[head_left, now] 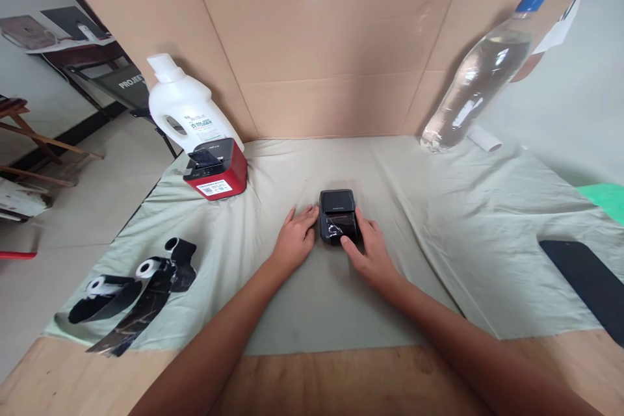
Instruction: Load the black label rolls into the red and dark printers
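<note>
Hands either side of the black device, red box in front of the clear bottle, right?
No, per the head view: the red box is in front of the white jug, not the clear bottle. The left hand and right hand flank the black device.

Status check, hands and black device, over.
Left hand at left edge, right hand at right side. Black device lying on cloth. Red device, rolls off to the left.

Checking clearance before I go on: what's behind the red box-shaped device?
A white jug stands behind the red device, with cardboard further back. The device hides much of the jug's lower part.
</note>
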A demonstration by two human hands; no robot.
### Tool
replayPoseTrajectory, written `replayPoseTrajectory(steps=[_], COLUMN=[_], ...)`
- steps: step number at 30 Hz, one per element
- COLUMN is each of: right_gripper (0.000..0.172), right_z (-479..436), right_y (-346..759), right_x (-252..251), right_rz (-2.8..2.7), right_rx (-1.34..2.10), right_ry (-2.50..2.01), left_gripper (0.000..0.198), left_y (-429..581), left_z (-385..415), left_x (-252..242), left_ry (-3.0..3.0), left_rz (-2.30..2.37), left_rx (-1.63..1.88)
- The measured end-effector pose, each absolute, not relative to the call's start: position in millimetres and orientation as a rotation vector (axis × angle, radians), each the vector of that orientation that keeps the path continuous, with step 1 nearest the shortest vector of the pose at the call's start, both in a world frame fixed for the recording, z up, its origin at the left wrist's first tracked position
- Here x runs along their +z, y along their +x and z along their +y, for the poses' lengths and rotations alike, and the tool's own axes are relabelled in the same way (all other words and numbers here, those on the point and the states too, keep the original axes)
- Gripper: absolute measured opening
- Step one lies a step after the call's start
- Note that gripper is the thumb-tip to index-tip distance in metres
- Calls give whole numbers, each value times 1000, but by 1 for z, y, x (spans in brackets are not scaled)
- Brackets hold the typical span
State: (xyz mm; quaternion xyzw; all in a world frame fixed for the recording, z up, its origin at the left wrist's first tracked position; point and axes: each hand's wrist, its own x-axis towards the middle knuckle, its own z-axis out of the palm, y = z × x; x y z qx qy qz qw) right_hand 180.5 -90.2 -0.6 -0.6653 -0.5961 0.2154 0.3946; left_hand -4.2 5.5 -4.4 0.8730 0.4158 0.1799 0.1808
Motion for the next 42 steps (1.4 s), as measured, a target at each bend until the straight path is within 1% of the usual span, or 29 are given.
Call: replayPoseTrajectory(steps=[5,14,20,26,34,36,38,40,42], right_gripper=[64,64,62,62,61,62,62,62,62], right_z=[-90,-89,-88,-88,-86,-85,-84,-83,-82], right_y=[182,182,183,183,183,183,184,184,185], right_x=[-4,-2,-1,-3,-10,-11,-12,-13,-13], right_rz=[-1452,-1395,-1409,-1424,-1462,-1464,-1460,-1452,-1442], right_rx=[543,624,586,553,491,487,482,483,491], right_ry=[-1637,-1641,-1632,-1630,-1616,-1616,-1618,-1617,-1614], left_gripper=[48,53,56,59,55,53,45,34,25], left_y=[-6,-9,-7,6,18,19,23,31,42], left_z=[4,1,7,31,45,43,43,47,54], left_x=[0,3,4,9,15,24,37,52,66], left_ry=[2314,2321,2228,2110,2113,2202,2356,2531,2633], left_rz=[1123,1076,1045,1071,1188,1246,1237,1105,969], left_rx=[569,612,574,594,621,720,790,645,362])
